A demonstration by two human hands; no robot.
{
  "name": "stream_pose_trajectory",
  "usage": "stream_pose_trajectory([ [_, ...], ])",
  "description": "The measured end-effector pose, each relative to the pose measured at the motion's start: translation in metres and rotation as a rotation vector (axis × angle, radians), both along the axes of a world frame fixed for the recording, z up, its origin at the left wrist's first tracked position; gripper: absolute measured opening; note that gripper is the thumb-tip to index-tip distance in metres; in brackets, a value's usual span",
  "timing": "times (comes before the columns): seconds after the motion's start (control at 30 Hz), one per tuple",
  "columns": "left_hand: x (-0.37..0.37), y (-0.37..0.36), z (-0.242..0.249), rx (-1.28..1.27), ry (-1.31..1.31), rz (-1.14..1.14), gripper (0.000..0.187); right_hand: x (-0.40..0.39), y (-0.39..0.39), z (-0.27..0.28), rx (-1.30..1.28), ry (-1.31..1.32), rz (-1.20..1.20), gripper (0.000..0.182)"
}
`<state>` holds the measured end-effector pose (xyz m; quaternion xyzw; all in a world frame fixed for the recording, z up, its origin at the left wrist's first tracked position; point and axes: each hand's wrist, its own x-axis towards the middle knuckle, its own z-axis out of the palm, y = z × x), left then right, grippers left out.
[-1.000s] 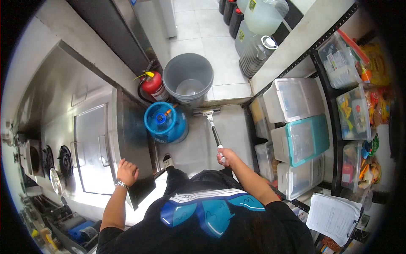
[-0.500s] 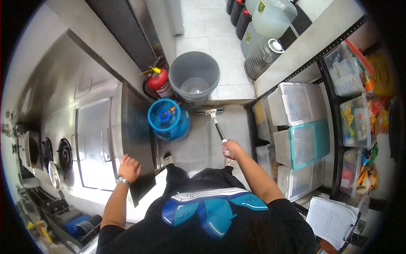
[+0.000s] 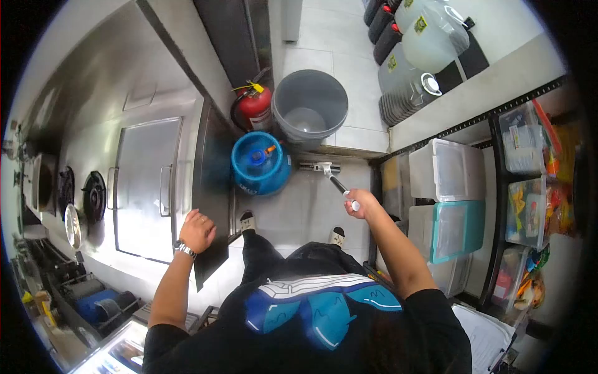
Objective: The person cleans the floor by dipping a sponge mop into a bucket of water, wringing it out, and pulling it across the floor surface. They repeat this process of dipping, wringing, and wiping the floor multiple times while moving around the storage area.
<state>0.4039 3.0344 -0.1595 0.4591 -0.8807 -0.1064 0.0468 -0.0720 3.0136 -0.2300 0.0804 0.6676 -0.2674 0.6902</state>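
My right hand [image 3: 361, 204] is closed round the upper end of a mop [image 3: 338, 183] with a black and white pole. The mop's wide, bar-shaped head [image 3: 321, 167] lies on the grey floor, just short of a raised step. Over the edge of the steel counter, my left hand [image 3: 198, 230] hangs with loosely curled fingers and nothing visible in it; a metal watch [image 3: 185, 248] is on that wrist. A blue gas cylinder [image 3: 260, 165] stands left of the mop head. Behind it, a grey bucket [image 3: 310, 106] appears empty.
A red fire extinguisher [image 3: 255, 107] stands by the left wall. On the left are the steel counter [image 3: 149, 187] and gas burners [image 3: 94, 189]. Shelving on the right holds plastic bins [image 3: 458, 230]. Large water jugs [image 3: 430, 43] line the upper right.
The view has shifted, so the bucket and shelves sit further right. The mop head has moved slightly right relative to the cylinder. My right hand keeps its grip; my left hand stays near the counter edge.
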Motion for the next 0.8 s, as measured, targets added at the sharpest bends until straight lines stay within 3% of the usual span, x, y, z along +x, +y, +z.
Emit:
stream_pose_trajectory([
  [0.4, 0.001, 0.000, -0.005, -0.002, 0.016, 0.000, 0.006, -0.012, 0.016, 0.020, -0.053, 0.023, -0.028, 0.018],
  [0.63, 0.002, 0.002, -0.003, -0.003, 0.021, 0.007, 0.005, -0.014, 0.057, 0.032, -0.037, 0.024, 0.085, 0.041],
  [0.77, 0.001, 0.001, -0.003, -0.004, 0.031, 0.009, 0.004, -0.011, 0.091, 0.010, -0.057, 0.074, 0.126, 0.051],
  [0.8, 0.001, 0.001, -0.002, -0.002, 0.031, 0.008, 0.004, -0.009, 0.101, 0.007, -0.074, 0.078, 0.105, 0.063],
])
